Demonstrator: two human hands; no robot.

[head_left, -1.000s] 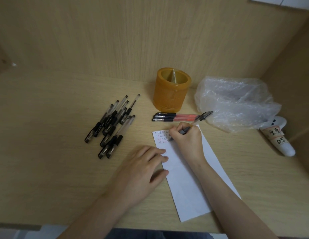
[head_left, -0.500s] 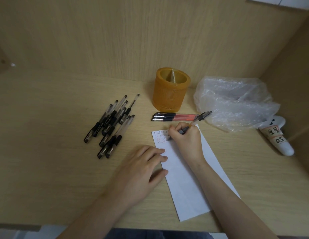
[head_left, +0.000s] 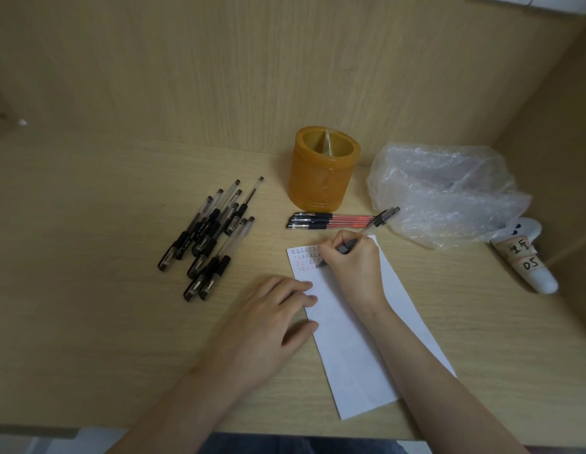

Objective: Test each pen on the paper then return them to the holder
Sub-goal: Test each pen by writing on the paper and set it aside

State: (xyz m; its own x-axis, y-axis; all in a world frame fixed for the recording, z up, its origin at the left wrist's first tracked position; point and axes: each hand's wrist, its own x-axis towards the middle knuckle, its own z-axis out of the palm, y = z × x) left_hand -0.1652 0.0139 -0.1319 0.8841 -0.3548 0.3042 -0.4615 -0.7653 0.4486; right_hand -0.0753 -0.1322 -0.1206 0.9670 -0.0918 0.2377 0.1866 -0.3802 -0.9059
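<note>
- The right grip, a bare hand, is curled tight around a clear-barrelled pen; the pen's tip meets the upper left corner of the paper, and its dark rear end slants up toward the plastic bag
- The left grip lies flat with straight fingers and holds nothing; its palm rests on the bench and its fingertips press the paper's left edge
- The paper is a long white strip lying at an angle on the bench; small rows of black and red marks sit at its top, partly hidden by the right grip
- The amber holder stands upright near the back wall, with a divider showing inside
- Three red pens lie side by side between the holder and the paper
- A loose pile of black pens lies to the left of the holder, apart from the paper
- The crumpled clear bag sits right of the holder; a white labelled object lies just beyond it
</note>
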